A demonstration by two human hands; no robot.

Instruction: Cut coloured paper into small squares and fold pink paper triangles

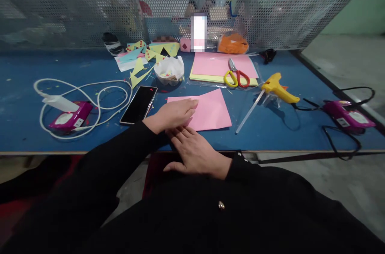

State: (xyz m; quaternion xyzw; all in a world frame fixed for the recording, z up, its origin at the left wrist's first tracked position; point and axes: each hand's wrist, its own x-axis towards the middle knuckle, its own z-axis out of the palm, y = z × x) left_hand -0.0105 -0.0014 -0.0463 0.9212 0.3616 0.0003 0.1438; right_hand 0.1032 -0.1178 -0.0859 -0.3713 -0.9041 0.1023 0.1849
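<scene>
A folded sheet of pink paper (212, 109) lies near the front of the blue table. My left hand (177, 113) rests flat over the paper's left part, fingers stretched out and pointing right. Below it, my right hand (195, 152) reaches up from the table's front edge, its fingers laid at the paper's lower left edge and the thumb apart. The tips of the right fingers are close under the left hand, which partly covers the paper beneath. Neither hand grips anything.
Left of the paper lies a phone (139, 105), beside a purple power socket (72, 117) with a looped white cable. Behind stand a white bowl of scraps (169, 70), coloured paper sheets (210, 65) and scissors (236, 76). A yellow glue gun (279, 89) lies to the right.
</scene>
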